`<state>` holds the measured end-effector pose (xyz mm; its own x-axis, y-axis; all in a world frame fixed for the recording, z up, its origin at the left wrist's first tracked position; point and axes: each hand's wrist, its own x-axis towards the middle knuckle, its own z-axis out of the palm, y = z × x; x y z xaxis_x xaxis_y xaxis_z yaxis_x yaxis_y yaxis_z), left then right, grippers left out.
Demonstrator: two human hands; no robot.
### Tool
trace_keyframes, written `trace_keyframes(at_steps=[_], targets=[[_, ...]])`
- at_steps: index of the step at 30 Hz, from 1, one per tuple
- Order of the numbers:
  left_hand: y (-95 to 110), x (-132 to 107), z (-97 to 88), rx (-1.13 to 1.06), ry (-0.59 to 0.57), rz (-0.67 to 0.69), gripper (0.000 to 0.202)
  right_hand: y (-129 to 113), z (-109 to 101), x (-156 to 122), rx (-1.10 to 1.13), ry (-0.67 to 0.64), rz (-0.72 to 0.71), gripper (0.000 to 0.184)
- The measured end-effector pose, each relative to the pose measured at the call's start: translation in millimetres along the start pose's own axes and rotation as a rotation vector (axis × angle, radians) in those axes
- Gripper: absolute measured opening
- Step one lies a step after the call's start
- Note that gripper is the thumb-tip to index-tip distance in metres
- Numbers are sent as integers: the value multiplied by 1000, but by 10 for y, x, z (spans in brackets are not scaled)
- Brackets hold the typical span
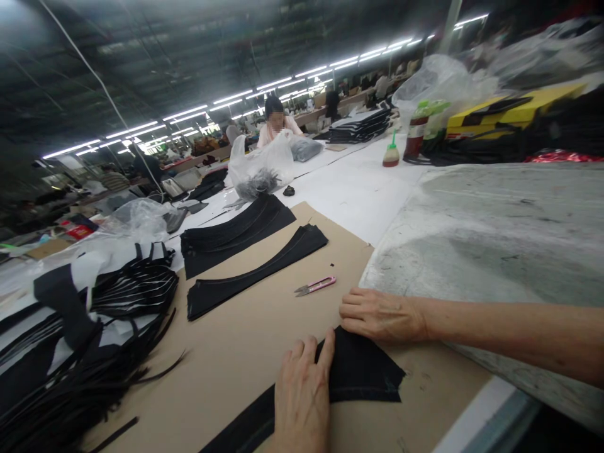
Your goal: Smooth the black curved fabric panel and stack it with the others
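Note:
A long black fabric piece (363, 372) lies on a brown cardboard sheet (245, 340) in front of me. My left hand (302, 393) rests flat on it with fingers stretched out. My right hand (380, 314) presses its fingertips against the piece's upper corner, fingers together and flat. Neither hand grips anything. Pink thread snips (315, 286) lie on the cardboard just beyond my right hand.
Two stacks of curved black pieces (255, 261) (236, 233) lie farther back. A heap of black strips and striped fabric (104, 327) sits left. Plastic bags (259, 163), a glue bottle (391, 153), a drink bottle (417, 131) stand behind. A person sits across the table (275, 123).

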<state>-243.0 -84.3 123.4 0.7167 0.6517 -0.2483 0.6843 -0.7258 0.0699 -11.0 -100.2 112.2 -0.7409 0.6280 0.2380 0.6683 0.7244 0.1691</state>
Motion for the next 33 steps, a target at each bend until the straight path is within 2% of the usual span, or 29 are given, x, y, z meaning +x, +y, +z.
trace_keyframes(at_steps=[23,29,31,33], targets=[[82,46,102,146,140,32,69,-60,28,-64,-25,17,10,20],[99,38,204,232,252,59,68,-66,-9,-165,-19,-2,25,18],[100,43,240,257,292,74,65,-75,-30,-189,11,-22,68,19],[101,54,272,273,321,95,61,-103,-59,-183,72,-33,179,17]])
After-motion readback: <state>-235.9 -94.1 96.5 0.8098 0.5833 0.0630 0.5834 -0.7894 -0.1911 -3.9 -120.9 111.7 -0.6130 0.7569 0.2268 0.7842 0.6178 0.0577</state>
